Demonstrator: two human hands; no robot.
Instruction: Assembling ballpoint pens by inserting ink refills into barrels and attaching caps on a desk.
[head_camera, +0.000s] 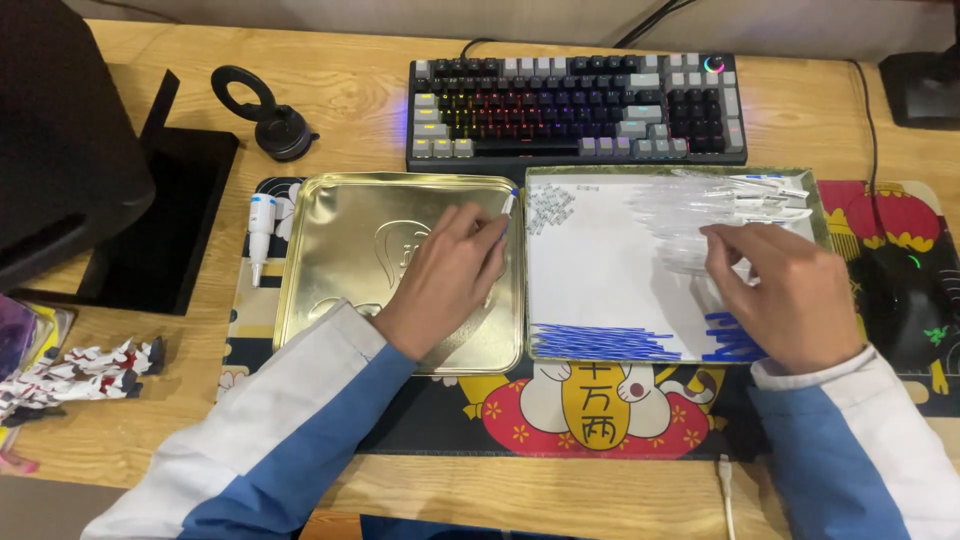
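My left hand (448, 276) rests over an empty gold metal tray lid (330, 250) and grips a slim white pen (507, 205) with a blue tip near the lid's right edge. My right hand (785, 290) reaches into the white-lined tray (600, 270) beside it, fingertips on a heap of clear plastic pen barrels (700, 215). Blue ink refills (600, 343) lie in a row along that tray's front edge. Small grey parts (549, 208) sit in its back left corner.
A backlit keyboard (577, 108) lies behind the trays. A white pen (261, 230) rests left of the gold lid. A black stand (275, 118) and monitor base (160, 215) stand at left, wrappers (75, 370) front left, a mouse (905, 300) right.
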